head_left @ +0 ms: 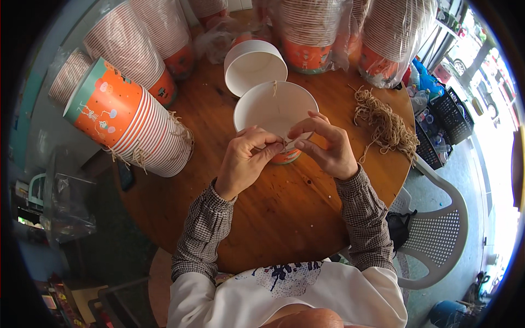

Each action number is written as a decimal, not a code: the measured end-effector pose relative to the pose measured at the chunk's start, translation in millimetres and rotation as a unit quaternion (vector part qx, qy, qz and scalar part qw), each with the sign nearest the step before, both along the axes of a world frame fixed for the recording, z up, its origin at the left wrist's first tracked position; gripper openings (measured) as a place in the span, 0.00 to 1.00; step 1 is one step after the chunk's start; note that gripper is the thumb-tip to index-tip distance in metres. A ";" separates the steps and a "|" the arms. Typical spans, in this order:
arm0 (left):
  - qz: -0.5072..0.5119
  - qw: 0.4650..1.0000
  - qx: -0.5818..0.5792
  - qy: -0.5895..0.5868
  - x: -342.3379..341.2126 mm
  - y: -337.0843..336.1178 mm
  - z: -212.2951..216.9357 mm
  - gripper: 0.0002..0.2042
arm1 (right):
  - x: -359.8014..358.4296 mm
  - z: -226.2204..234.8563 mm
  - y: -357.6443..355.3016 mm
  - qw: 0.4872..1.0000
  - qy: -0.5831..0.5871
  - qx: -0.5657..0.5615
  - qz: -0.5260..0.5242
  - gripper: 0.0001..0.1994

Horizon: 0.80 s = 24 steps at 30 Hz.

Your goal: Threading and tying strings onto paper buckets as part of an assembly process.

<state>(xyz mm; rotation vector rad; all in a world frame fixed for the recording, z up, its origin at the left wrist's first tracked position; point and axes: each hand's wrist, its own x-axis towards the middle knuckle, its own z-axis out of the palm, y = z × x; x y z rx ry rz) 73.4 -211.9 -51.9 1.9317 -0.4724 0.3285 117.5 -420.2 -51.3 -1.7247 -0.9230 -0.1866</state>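
A white-lined paper bucket [256, 109] stands upright on the table in front of me, its orange outside showing below my fingers. A piece of tan string [275, 87] hangs over its far rim, and a thin strand runs down inside. At the near rim my left hand [246, 159] pinches what looks like the string's end between thumb and forefinger. Opposite it, the thumb and forefinger of my right hand [328, 146] close on the same spot, with the other fingers loosely curled. The strand between the fingertips is mostly hidden.
Behind the bucket another white bucket [256, 71] lies tilted. A leaning stack of orange-and-green buckets [126, 117] with strings is at left; plastic-wrapped stacks [309, 33] line the back. A heap of tan string [385, 126] lies right, near a white chair [437, 235].
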 end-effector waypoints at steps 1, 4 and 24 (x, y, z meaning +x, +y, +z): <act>0.000 1.000 0.000 0.000 -2.0 -0.8 1.4 0.03 | 0.2 -3.6 -0.2 1.000 0.000 0.000 0.000 0.05; -0.007 1.000 0.002 0.005 -5.3 -2.2 7.0 0.03 | 3.3 -10.5 0.6 1.000 0.007 0.003 -0.011 0.04; -0.073 0.960 -0.194 0.189 -27.9 6.2 23.1 0.11 | -25.9 22.4 26.7 0.993 -0.117 -0.016 -0.018 0.08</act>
